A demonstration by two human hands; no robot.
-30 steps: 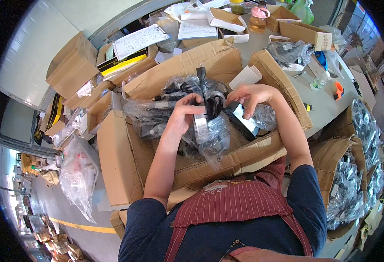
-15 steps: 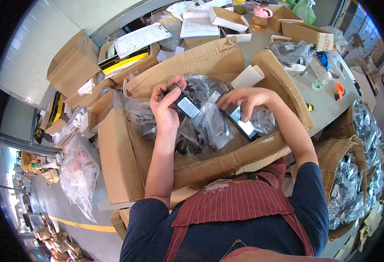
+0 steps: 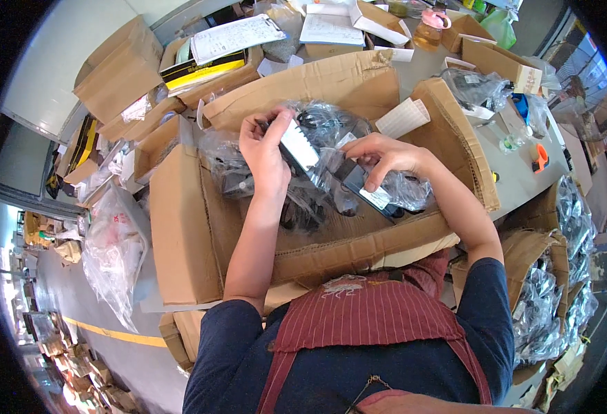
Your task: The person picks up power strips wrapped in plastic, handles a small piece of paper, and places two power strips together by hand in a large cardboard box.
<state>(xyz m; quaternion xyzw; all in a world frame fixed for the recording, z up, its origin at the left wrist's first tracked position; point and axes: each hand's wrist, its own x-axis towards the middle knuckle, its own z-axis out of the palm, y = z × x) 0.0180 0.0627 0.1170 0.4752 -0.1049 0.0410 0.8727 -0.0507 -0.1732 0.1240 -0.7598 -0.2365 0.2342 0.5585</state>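
My left hand (image 3: pixel 267 153) grips a black power adapter (image 3: pixel 299 148) with a white label, thumb on its upper end, tilted above the open cardboard box (image 3: pixel 200 234). To its right, my right hand (image 3: pixel 394 160) is closed on a second black power adapter (image 3: pixel 371 192), its thumb pressed on the labelled face. Part of this adapter is hidden by the fingers. Beneath and around both hands lie clear plastic bags (image 3: pixel 229 162) with dark items inside. A coiled black cable (image 3: pixel 314 119) shows in a bag behind my left hand.
A rolled sheet of white paper (image 3: pixel 403 119) leans in the box's far right corner. On the table behind stand a clipboard (image 3: pixel 238 38), a pink-lidded jug (image 3: pixel 430 31) and orange-handled tape (image 3: pixel 540 159). Boxes of bagged goods (image 3: pixel 542 303) stand at right; a plastic bag (image 3: pixel 116 241) hangs at left.
My left hand has turned its adapter and brought it slightly right. My right hand has closed in on the other adapter, its thumb now on the label. The view has shifted a little.
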